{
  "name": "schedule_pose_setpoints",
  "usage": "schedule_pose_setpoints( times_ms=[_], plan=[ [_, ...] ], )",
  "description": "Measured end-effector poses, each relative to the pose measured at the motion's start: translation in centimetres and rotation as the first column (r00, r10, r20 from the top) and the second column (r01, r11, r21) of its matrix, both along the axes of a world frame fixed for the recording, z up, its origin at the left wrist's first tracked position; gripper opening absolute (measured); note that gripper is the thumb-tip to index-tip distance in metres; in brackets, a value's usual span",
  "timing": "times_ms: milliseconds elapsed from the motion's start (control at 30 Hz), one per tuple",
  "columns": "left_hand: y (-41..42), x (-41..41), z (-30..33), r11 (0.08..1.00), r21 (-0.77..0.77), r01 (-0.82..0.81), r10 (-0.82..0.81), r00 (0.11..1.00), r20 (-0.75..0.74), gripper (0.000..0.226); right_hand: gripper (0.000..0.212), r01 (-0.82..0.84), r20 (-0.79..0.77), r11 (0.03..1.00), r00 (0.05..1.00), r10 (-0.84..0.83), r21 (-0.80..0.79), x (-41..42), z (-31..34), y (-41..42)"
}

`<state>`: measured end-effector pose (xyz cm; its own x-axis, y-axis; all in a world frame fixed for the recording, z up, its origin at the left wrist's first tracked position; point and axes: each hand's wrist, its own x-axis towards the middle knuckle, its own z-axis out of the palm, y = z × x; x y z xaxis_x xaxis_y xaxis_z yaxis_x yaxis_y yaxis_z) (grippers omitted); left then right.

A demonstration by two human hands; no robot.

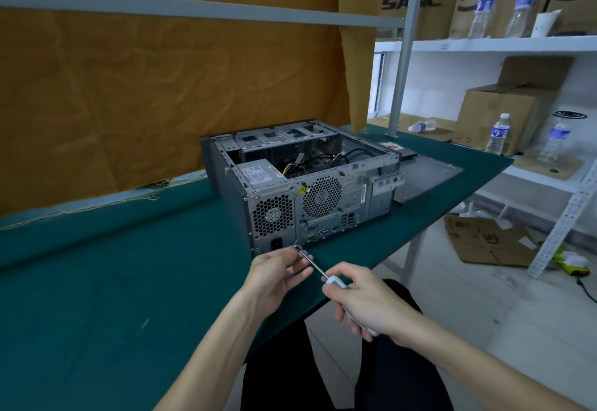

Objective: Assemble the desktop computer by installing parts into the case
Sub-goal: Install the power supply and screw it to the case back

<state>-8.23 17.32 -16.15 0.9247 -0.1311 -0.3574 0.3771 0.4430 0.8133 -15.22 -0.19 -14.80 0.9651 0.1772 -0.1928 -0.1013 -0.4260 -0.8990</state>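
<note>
At the near table edge, the right hand [368,302] is wrapped round the white handle of a screwdriver [318,270], while the left hand [276,273] pinches its tip, apparently seating a screw too small to make out, just short of the open computer case [303,190] on the green table [113,281]. A slip could drop that screw off the edge, or a tilted driver could cross-thread it. Cardboard boxes [416,0] on the shelf read "SANC"; the power supply [258,176] label is illegible.

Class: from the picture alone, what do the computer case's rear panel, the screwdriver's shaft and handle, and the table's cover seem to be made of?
Rear panel: bare sheet metal, probably steel, dull grey, with punched vent holes.
Screwdriver: slim shiny shaft, likely steel; white handle, apparently smooth plastic.
Table cover: matte dark green, looks like cloth or a soft mat; cannot tell which.
</note>
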Motion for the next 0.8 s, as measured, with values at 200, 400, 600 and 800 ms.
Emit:
schedule_pose_setpoints(
  times_ms=[200, 400, 600, 800],
  plan=[
    [0.2, 0.7, 0.0, 0.999, 0.038, 0.034, -0.033, 0.999, -0.030, 0.013, 0.012, 0.089, -0.181, 0.990, 0.981, -0.069, 0.109, 1.1, 0.2, 1.0],
    [0.2, 1.0, 0.0, 0.999, 0.039, 0.015, -0.014, 0.999, -0.035, 0.025, 0.009, 0.177, -0.293, 0.961, 0.950, -0.109, 0.215, 2.3, 0.6, 1.4],
    [0.3, 1.0, 0.1, 0.996, 0.085, 0.042, -0.040, 0.999, -0.034, 0.017, 0.018, 0.201, -0.321, 0.953, 0.939, -0.122, 0.225, 2.7, 0.4, 1.4],
    [-1.1, 0.6, 0.2, 0.966, 0.170, 0.194, -0.188, 0.981, -0.051, 0.019, 0.027, 0.297, -0.359, 0.923, 0.912, -0.199, 0.243, 3.0, 0.0, 1.7]
  ],
)
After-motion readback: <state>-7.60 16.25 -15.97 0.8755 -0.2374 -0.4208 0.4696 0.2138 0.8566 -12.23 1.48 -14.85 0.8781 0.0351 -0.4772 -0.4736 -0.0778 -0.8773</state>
